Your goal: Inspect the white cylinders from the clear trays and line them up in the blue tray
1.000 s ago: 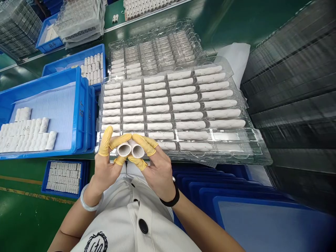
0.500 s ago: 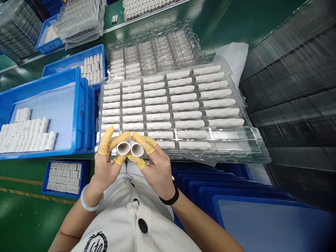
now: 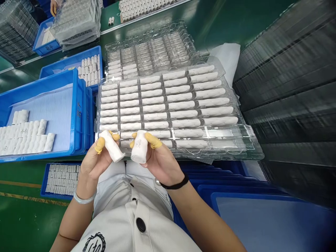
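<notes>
My left hand (image 3: 95,159) is closed on a short, hollow white tube (image 3: 113,147) with wavy sides, which leans with its lower end to the right. In my right hand (image 3: 165,162) is another white tube (image 3: 139,149), nearly upright, with small dark markings on its side. Yellow finger covers are on the thumbs and some fingers of both hands. The two tubes are apart, over the front edge of a clear plastic tray (image 3: 195,152). Rows of white pieces (image 3: 183,105) fill most of the tray's slots.
On the left stands a blue bin (image 3: 75,119) with white tubes; a smaller blue bin (image 3: 98,52) sits behind it. Another clear tray (image 3: 147,52) lies farther back. Dark stacked trays (image 3: 288,105) rise on the right. A co-worker's hand (image 3: 54,7) shows at the top left.
The tubes were side by side with their open ends facing me. My hands have drawn apart, and both tubes are now turned so their sides show.
</notes>
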Available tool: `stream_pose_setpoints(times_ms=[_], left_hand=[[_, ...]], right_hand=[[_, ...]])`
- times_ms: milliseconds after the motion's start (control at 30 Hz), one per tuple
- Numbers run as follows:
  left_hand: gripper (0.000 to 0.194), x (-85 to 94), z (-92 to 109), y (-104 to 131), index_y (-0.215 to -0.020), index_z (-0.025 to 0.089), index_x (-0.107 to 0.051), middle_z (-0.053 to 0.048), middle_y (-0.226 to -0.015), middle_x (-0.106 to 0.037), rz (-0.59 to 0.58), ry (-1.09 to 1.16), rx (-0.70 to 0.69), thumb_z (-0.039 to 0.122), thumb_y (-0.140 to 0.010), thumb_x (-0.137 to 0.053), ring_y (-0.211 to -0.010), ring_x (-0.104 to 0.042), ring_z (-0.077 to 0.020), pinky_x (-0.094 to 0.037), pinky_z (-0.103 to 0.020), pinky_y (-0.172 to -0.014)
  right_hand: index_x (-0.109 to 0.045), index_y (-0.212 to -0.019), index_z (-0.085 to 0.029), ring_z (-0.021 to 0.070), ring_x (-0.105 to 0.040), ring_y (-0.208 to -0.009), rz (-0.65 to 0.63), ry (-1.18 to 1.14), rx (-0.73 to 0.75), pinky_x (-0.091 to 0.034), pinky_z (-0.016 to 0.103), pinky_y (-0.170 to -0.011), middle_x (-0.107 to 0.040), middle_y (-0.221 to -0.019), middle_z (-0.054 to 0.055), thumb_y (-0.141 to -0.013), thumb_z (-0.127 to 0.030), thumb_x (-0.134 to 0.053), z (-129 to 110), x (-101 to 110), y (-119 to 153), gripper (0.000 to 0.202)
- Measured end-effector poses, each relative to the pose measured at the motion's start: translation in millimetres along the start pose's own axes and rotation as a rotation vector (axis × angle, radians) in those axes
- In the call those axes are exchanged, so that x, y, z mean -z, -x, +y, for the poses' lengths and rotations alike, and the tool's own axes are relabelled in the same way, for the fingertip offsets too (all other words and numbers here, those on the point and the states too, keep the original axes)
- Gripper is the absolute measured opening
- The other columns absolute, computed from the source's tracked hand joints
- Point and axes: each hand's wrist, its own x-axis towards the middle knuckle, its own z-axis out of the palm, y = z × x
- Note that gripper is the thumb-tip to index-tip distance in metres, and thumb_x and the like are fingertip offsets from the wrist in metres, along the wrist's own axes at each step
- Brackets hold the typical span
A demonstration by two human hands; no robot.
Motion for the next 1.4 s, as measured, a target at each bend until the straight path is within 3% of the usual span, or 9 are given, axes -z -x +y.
stream_pose_setpoints(times_ms=[33, 100, 200, 367, 933, 1067, 1400], left_hand=[[0.017, -2.9, -1, -1, -0.09, 0.013, -0.07, -0.005, -0.083, -0.076, 0.056, 0.071, 0.075, 0.03, -0.087, -0.071, -0.072, -0.072, -0.013, -0.06, -0.021, -0.068], [0.033, -10.1, -5, -2, -0.088, 0.011, -0.067, -0.007, -0.079, -0.075, 0.164, 0.155, 0.204, 0.029, -0.102, -0.044, -0.068, -0.072, -0.0118, -0.059, -0.018, -0.061], [0.048, -19.5, -12, -2, -0.09, 0.008, -0.064, -0.009, -0.077, -0.073, 0.23, 0.227, 0.315, 0.029, -0.106, -0.024, -0.063, -0.071, -0.0105, -0.057, -0.014, -0.054], [0.05, -19.1, -18, -1, -0.097, 0.009, -0.062, -0.009, -0.076, -0.072, 0.184, 0.315, 0.363, 0.036, -0.106, -0.021, -0.06, -0.07, -0.0099, -0.056, -0.012, -0.051], [0.048, -16.8, -19, 0, -0.128, 0.005, -0.053, -0.01, -0.078, -0.072, 0.199, 0.384, 0.342, 0.034, -0.106, -0.022, -0.062, -0.071, -0.0114, -0.057, -0.013, -0.054], [0.046, -18.3, -20, 1, -0.118, 0.006, -0.058, -0.009, -0.076, -0.072, 0.195, 0.359, 0.33, 0.034, -0.106, -0.024, -0.06, -0.07, -0.0102, -0.056, -0.012, -0.053], [0.042, -20.7, -24, 3, -0.093, 0.01, -0.066, -0.006, -0.076, -0.074, 0.21, 0.279, 0.243, 0.023, -0.106, -0.027, -0.064, -0.071, -0.0093, -0.059, -0.015, -0.059]], right_hand=[[-0.069, -0.091, -0.012, 0.0063, -0.051, -0.043, 0.012, -0.124, -0.094, -0.043, 0.015, -0.036, -0.069, -0.069, 0.003, -0.096, -0.035, -0.053, -1, -1, -3, 0.028], [-0.067, -0.085, -0.011, 0.004, -0.049, -0.041, 0.046, -0.335, -0.222, -0.043, 0.011, -0.037, -0.068, -0.064, 0.002, -0.102, -0.028, -0.04, 0, -2, -7, 0.036], [-0.064, -0.077, -0.012, 0.0023, -0.049, -0.038, 0.036, -0.498, -0.288, -0.043, 0.008, -0.036, -0.065, -0.059, 0.0, -0.106, -0.028, -0.03, 5, -4, -9, 0.048], [-0.061, -0.074, -0.014, 0.0026, -0.052, -0.039, -0.018, -0.558, -0.294, -0.045, 0.008, -0.035, -0.066, -0.06, 0.0, -0.107, -0.033, -0.029, 8, -5, -7, 0.049], [-0.063, -0.08, -0.009, 0.0047, -0.057, -0.039, 0.031, -0.524, -0.243, -0.051, 0.009, -0.039, -0.069, -0.061, 0.004, -0.108, -0.027, -0.02, 7, -11, -7, 0.055], [-0.064, -0.079, -0.011, 0.0043, -0.055, -0.039, 0.014, -0.498, -0.216, -0.052, 0.009, -0.044, -0.066, -0.058, 0.001, -0.108, -0.025, -0.018, 9, -10, -5, 0.056], [-0.068, -0.081, -0.012, 0.0041, -0.051, -0.041, 0.015, -0.402, -0.18, -0.045, 0.01, -0.038, -0.064, -0.061, 0.0, -0.102, -0.032, -0.045, 11, -9, -3, 0.037]])
